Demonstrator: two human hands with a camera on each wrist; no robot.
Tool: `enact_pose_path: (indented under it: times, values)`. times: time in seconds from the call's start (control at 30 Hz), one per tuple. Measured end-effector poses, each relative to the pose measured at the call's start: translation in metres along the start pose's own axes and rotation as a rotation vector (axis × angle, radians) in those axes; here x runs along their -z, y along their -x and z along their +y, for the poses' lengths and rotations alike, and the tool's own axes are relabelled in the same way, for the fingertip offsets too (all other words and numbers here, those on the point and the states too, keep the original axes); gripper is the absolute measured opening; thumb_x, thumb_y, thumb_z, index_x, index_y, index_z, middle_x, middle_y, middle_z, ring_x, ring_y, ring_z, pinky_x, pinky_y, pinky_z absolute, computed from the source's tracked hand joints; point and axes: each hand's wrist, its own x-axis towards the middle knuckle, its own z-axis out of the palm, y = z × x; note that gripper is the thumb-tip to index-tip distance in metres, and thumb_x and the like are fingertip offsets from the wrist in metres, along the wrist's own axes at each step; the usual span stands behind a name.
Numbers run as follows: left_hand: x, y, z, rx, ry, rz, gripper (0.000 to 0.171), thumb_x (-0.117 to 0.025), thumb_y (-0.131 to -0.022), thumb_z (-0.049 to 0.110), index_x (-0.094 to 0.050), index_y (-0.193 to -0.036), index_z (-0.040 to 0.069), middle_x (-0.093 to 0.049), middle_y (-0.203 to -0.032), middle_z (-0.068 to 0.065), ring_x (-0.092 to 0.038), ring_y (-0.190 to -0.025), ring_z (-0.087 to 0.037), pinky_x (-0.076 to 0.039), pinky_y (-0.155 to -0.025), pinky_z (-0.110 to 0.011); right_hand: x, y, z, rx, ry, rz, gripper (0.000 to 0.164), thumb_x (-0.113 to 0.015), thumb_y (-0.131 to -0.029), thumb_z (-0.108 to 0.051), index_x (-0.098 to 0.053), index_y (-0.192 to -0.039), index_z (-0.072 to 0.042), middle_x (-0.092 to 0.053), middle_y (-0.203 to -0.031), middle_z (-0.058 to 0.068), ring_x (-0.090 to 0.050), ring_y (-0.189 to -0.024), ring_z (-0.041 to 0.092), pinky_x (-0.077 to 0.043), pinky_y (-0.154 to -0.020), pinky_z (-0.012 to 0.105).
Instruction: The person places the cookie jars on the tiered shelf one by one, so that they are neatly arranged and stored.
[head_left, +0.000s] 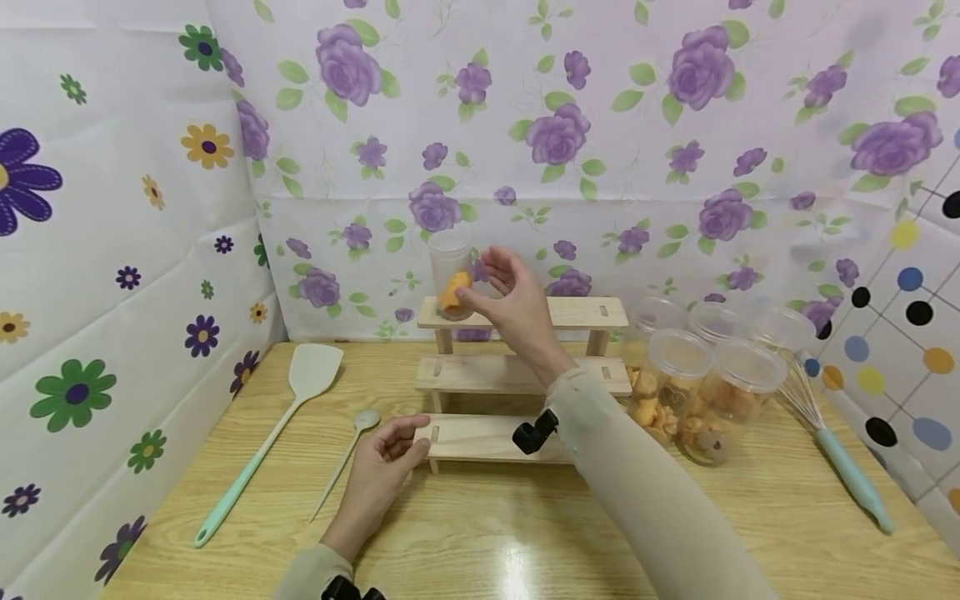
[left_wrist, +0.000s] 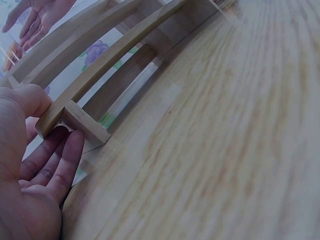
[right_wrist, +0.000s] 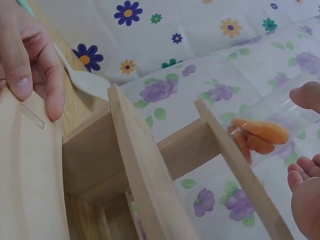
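Observation:
A three-tier wooden rack [head_left: 487, 377] stands on the table. At the left end of its top tier stands a clear plastic jar [head_left: 448, 252], with a few orange pieces [right_wrist: 262, 134] at its bottom. My right hand [head_left: 521, 315] is spread beside the jar; its thumb is at the jar's side, while the other fingers stand away from it. Whether the thumb touches the jar I cannot tell. My left hand [head_left: 377, 467] holds the left end of the lowest tier, thumb above and fingers beneath, as the left wrist view shows.
Several lidded clear jars [head_left: 681, 354] with orange-brown snacks cluster right of the rack. A whisk [head_left: 851, 475] with a blue handle lies beyond them. On the left lie a spatula [head_left: 311, 371] with a green handle and a small pale spoon [head_left: 365, 419]. Flowered cloth [head_left: 480, 150] hangs behind.

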Motion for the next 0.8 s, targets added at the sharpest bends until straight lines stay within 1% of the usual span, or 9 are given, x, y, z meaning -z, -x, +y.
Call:
enact_pose_path:
  times: [0.13, 0.3, 0.4, 0.57, 0.67, 0.8]
  values:
    - [0.0, 0.0, 0.0, -0.003, -0.006, 0.003, 0.03, -0.081, -0.103, 0.008, -0.078, -0.133, 0.007, -0.069, -0.126, -0.016, -0.067, -0.107, -0.021, -0.058, -0.091, -0.024, 0.008, 0.006, -0.008, 0.03, -0.013, 0.007, 0.091, -0.092, -0.096, -0.019, -0.04, -0.168, 0.0, -0.053, -0.165, 0.01, -0.052, -0.152, 0.026, -0.042, -0.127, 0.034]
    - [0.001, 0.0, -0.001, -0.003, -0.006, 0.003, 0.029, -0.081, -0.103, 0.007, -0.078, -0.132, 0.008, -0.069, -0.124, -0.013, -0.068, -0.106, -0.02, -0.059, -0.09, -0.025, 0.02, 0.017, -0.02, 0.085, -0.026, 0.038, 0.088, -0.091, -0.096, -0.014, -0.042, -0.168, 0.001, -0.053, -0.165, 0.013, -0.051, -0.154, 0.026, -0.04, -0.128, 0.033]
    - [0.0, -0.001, 0.0, -0.005, 0.0, -0.001, 0.029, -0.08, -0.103, 0.007, -0.078, -0.132, 0.008, -0.069, -0.124, -0.014, -0.068, -0.105, -0.02, -0.059, -0.089, -0.024, 0.029, 0.025, -0.03, 0.119, -0.044, 0.059, 0.086, -0.09, -0.095, -0.009, -0.043, -0.167, 0.002, -0.054, -0.164, 0.014, -0.052, -0.154, 0.026, -0.04, -0.128, 0.033]
    - [-0.002, 0.0, 0.0, -0.005, 0.0, -0.001, 0.03, -0.08, -0.103, 0.007, -0.078, -0.133, 0.007, -0.069, -0.127, -0.016, -0.067, -0.107, -0.021, -0.058, -0.09, -0.024, 0.045, 0.038, -0.044, 0.154, -0.086, 0.079, 0.083, -0.089, -0.095, -0.004, -0.045, -0.166, 0.0, -0.056, -0.162, 0.011, -0.052, -0.153, 0.031, -0.041, -0.128, 0.032]
    - [-0.002, 0.001, 0.002, -0.001, -0.002, 0.002, 0.029, -0.08, -0.104, 0.007, -0.078, -0.133, 0.007, -0.069, -0.128, -0.017, -0.066, -0.108, -0.021, -0.057, -0.092, -0.023, 0.054, 0.046, -0.051, 0.181, -0.104, 0.086, 0.083, -0.087, -0.094, -0.001, -0.046, -0.166, -0.002, -0.056, -0.162, 0.011, -0.051, -0.153, 0.033, -0.04, -0.128, 0.035]
    - [-0.002, 0.002, 0.003, 0.001, 0.001, 0.003, 0.029, -0.081, -0.104, 0.008, -0.078, -0.133, 0.006, -0.069, -0.128, -0.018, -0.066, -0.108, -0.021, -0.057, -0.092, -0.023, 0.067, 0.056, -0.057, 0.223, -0.102, 0.088, 0.082, -0.085, -0.093, 0.003, -0.047, -0.165, -0.003, -0.056, -0.161, 0.013, -0.051, -0.152, 0.035, -0.041, -0.128, 0.039]
